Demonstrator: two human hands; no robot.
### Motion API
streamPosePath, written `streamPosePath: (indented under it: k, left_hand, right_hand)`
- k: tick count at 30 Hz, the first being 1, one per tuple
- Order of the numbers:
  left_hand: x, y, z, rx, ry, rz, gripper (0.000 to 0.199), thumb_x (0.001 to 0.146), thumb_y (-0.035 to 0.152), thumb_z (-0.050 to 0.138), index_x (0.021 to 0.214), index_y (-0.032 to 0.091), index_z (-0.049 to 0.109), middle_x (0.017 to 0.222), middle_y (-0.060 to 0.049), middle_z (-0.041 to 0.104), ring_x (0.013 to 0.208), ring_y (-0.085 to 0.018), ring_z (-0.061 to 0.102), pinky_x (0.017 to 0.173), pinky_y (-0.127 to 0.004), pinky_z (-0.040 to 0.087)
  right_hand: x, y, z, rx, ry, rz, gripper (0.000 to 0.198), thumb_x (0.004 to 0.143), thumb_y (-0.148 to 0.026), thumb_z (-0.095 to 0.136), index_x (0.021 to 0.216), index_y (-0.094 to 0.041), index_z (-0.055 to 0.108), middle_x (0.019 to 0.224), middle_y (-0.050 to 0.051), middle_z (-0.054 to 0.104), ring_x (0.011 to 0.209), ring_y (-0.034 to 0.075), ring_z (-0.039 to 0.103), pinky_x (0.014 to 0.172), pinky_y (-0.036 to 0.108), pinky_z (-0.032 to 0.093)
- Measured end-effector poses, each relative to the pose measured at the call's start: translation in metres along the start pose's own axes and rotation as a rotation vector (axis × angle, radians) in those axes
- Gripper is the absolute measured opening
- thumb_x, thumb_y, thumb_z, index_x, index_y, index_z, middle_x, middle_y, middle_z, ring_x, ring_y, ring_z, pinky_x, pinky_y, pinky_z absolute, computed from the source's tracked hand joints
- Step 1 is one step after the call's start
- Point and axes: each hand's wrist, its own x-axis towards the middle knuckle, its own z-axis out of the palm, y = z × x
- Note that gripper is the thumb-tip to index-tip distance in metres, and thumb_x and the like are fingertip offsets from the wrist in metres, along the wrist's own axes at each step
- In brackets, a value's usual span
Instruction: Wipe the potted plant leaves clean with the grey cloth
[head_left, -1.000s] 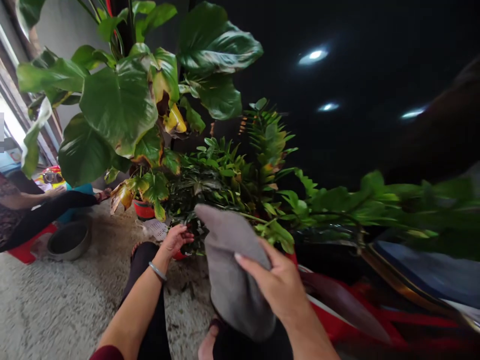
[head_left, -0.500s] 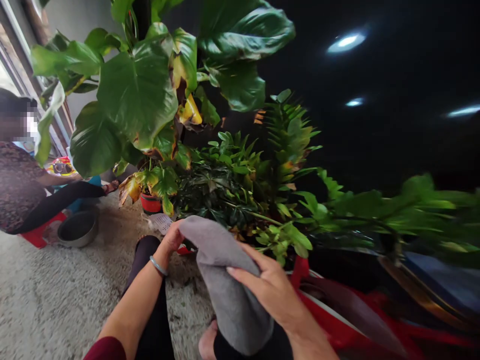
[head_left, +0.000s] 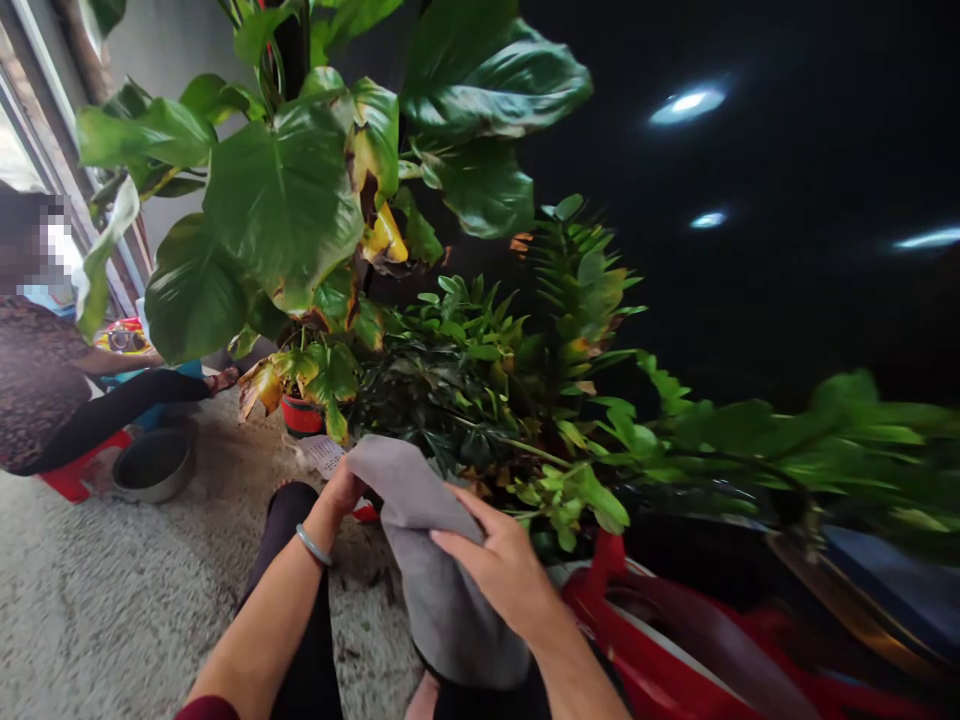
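A grey cloth (head_left: 442,590) hangs between my hands, its lower part resting over my dark-clad right leg. My left hand (head_left: 343,492), with a pale bangle on the wrist, is closed on the cloth's upper left end; its fingers are partly hidden behind the fabric. Along the cloth's right edge my right hand (head_left: 502,560) grips it, with thumb and fingers laid over the front. Whether the cloth is a single layer or a sewn piece such as a sleeve, I cannot tell.
Leafy potted plants (head_left: 285,200) stand ahead, one in a red pot (head_left: 301,415). A red bag (head_left: 660,640) is at my right. On the left a person (head_left: 52,380) sits on a red stool (head_left: 75,480) beside a grey basin (head_left: 154,465). Dark shiny wall behind.
Both hands and the cloth have shifted slightly to the left in view. My right hand has come a little nearer to my left. Both still hold the cloth.
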Motion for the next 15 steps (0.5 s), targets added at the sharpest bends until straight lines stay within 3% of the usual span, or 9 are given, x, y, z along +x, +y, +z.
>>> streamPosePath:
  k: [3, 6, 8, 9, 12, 15]
  left_hand:
    - [0.001, -0.001, -0.008, 0.041, 0.005, -0.025, 0.034, 0.060, 0.014, 0.073, 0.093, 0.015, 0.067, 0.084, -0.007, 0.070, 0.072, -0.020, 0.064, 0.065, -0.031, 0.050]
    - [0.005, 0.004, -0.019, 0.049, 0.392, 0.038, 0.036, 0.058, 0.004, 0.067, 0.090, 0.018, 0.061, 0.077, -0.001, 0.064, 0.066, -0.015, 0.061, 0.063, -0.027, 0.048]
    - [0.011, 0.014, -0.025, -0.001, 0.616, 0.137, 0.035, 0.061, 0.005, 0.066, 0.091, 0.020, 0.057, 0.074, 0.002, 0.061, 0.065, -0.013, 0.060, 0.063, -0.025, 0.047]
    - [0.015, 0.021, -0.027, -0.035, 0.643, 0.185, 0.035, 0.064, 0.009, 0.066, 0.095, 0.022, 0.055, 0.076, 0.002, 0.062, 0.066, -0.013, 0.061, 0.063, -0.025, 0.047]
    - [0.031, 0.041, -0.026, -0.099, 0.492, 0.237, 0.037, 0.069, 0.024, 0.071, 0.102, 0.025, 0.054, 0.082, 0.002, 0.066, 0.068, -0.014, 0.063, 0.065, -0.026, 0.049]
    - [0.046, 0.050, -0.022, -0.086, 0.367, 0.198, 0.035, 0.066, 0.030, 0.076, 0.093, 0.022, 0.056, 0.074, 0.003, 0.064, 0.063, -0.013, 0.062, 0.066, -0.025, 0.049]
  right_hand:
    - [0.013, -0.024, -0.022, 0.015, 0.214, -0.048, 0.047, 0.067, -0.037, 0.072, 0.110, -0.019, 0.071, 0.102, 0.006, 0.076, 0.093, 0.028, 0.069, 0.086, 0.037, 0.054]
    - [0.053, -0.031, -0.017, -0.007, 0.330, -0.102, 0.050, 0.066, -0.039, 0.071, 0.112, -0.018, 0.070, 0.100, 0.007, 0.076, 0.089, 0.027, 0.069, 0.084, 0.038, 0.053]
    - [0.071, -0.021, 0.000, -0.011, 0.281, -0.096, 0.053, 0.065, -0.039, 0.068, 0.112, -0.015, 0.069, 0.100, 0.009, 0.076, 0.089, 0.028, 0.069, 0.083, 0.041, 0.053]
    - [0.073, -0.013, 0.009, -0.022, 0.225, -0.080, 0.053, 0.064, -0.037, 0.067, 0.112, -0.015, 0.069, 0.100, 0.010, 0.076, 0.089, 0.029, 0.069, 0.084, 0.042, 0.053]
    - [0.050, 0.002, 0.022, -0.081, 0.033, -0.040, 0.049, 0.062, -0.032, 0.065, 0.108, -0.015, 0.072, 0.103, 0.012, 0.076, 0.095, 0.031, 0.069, 0.090, 0.045, 0.051]
    - [0.015, -0.014, 0.006, -0.096, 0.008, -0.048, 0.045, 0.066, -0.033, 0.066, 0.108, -0.018, 0.072, 0.107, 0.009, 0.076, 0.098, 0.030, 0.069, 0.090, 0.041, 0.052]
